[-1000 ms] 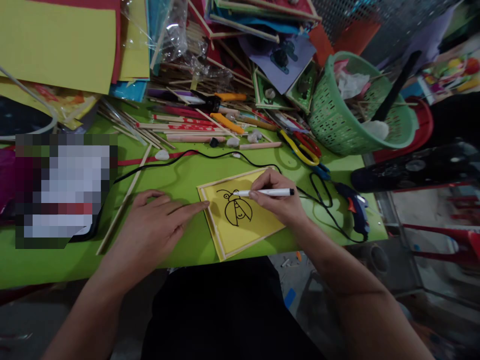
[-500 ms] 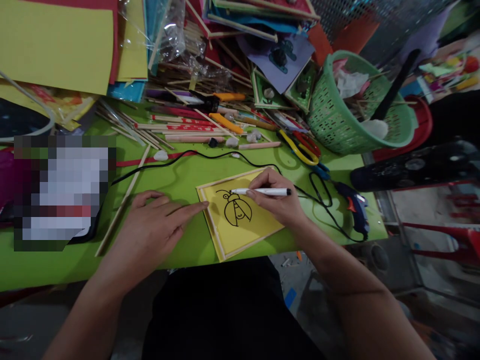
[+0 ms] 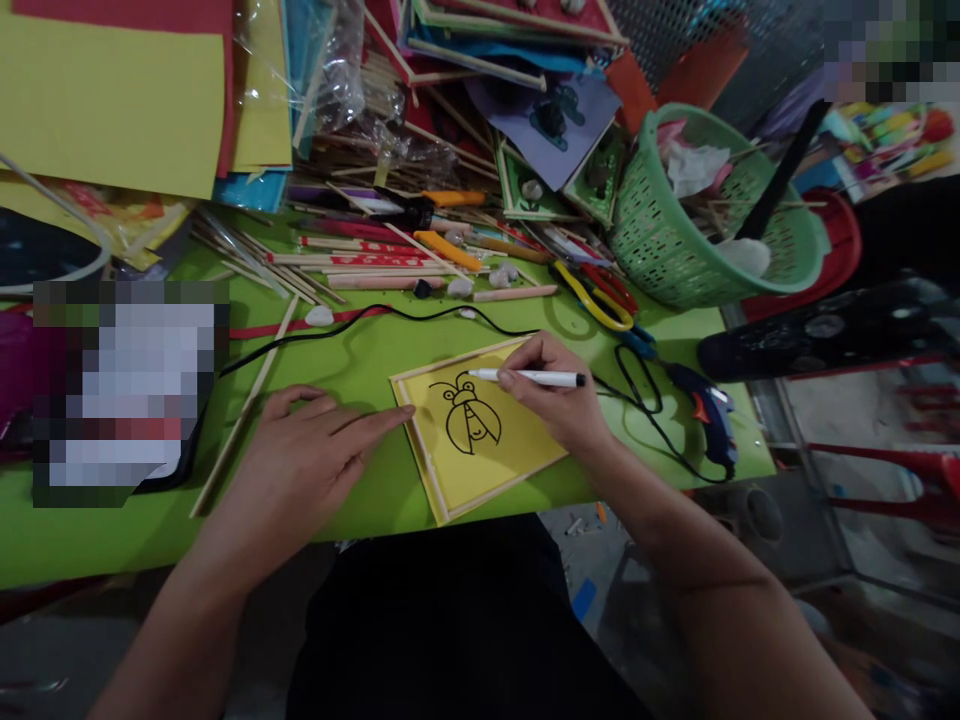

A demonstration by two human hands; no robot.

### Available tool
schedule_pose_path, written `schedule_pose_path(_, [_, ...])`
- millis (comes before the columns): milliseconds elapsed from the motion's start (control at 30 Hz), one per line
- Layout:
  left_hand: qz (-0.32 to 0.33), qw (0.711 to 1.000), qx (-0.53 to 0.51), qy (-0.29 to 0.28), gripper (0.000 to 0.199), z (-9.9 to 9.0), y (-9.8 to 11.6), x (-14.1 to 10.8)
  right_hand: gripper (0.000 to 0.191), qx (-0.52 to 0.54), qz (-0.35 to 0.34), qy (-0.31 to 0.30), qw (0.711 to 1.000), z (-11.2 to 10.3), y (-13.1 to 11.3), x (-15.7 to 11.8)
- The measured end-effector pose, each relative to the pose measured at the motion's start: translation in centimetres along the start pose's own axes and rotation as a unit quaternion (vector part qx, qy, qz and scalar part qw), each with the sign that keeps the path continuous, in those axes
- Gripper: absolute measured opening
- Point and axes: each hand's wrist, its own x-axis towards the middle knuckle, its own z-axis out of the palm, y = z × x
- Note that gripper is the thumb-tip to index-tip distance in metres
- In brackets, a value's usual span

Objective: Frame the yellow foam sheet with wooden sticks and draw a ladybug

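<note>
A yellow sheet edged with thin wooden sticks, the framed card (image 3: 517,455), lies slightly turned on the green table. On it is a black line drawing of a beetle (image 3: 473,428) with round eyes and feelers. My right hand (image 3: 551,385) pinches a white marker (image 3: 555,378) with a black end, its tip at the top of the drawing near the right feeler. My left hand (image 3: 319,450) rests on the table with fingers stretched out, the index fingertip touching the card's left stick edge. Nothing is held in it.
A glue gun (image 3: 705,415) with a black cable lies to the right. Scissors (image 3: 600,300), a green basket (image 3: 652,230), wooden sticks and pebbles sit behind the card. A blurred-out phone (image 3: 169,470) and a lone stick (image 3: 244,410) are at the left.
The second eye and a right feeler now show on the beetle. The marker tip has moved slightly up and right. My left hand stays in place.
</note>
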Motion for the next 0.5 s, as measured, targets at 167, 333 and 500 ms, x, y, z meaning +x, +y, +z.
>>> schedule_pose_path(167, [-0.002,1.000,0.003,-0.002,0.046,0.1,0.0,0.1,0.022,0.062,0.008,0.029,0.998,-0.4,0.5,-0.2])
schedule_pose_path(333, [-0.005,1.000,0.007,0.004,0.047,0.1,-0.1,0.2,0.021,0.125,-0.015,0.053,0.991,-0.6,1.4,-0.2])
schedule_pose_path(500, [0.000,1.000,0.012,0.011,0.044,0.0,-0.1,0.2,0.021,0.113,-0.003,0.049,0.992,-0.7,1.4,-0.1])
